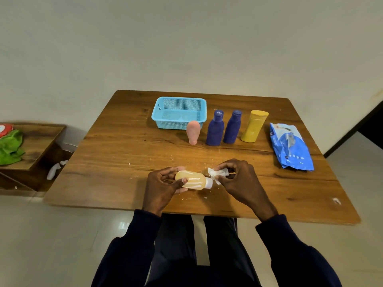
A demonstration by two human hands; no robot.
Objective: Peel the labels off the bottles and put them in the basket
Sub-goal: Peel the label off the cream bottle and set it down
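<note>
My left hand (pixel 163 187) grips a small amber bottle (pixel 194 180) lying sideways, white cap to the right, with white glue streaks on its side. My right hand (pixel 238 179) pinches a crumpled white label (pixel 218 173) just right of the cap. Behind, a blue mesh basket (pixel 179 121) stands on the wooden table (pixel 116 154). In front of the basket a pink bottle (pixel 193 132) stands upside down. Two dark blue bottles (pixel 215 129) (pixel 232 127) and a yellow bottle (pixel 253 126) stand to its right.
A blue plastic packet (pixel 290 147) lies at the table's right side. Small white paper scraps dot the tabletop near my hands. A low wooden shelf (pixel 35 146) with a green cloth (pixel 10 147) stands left of the table.
</note>
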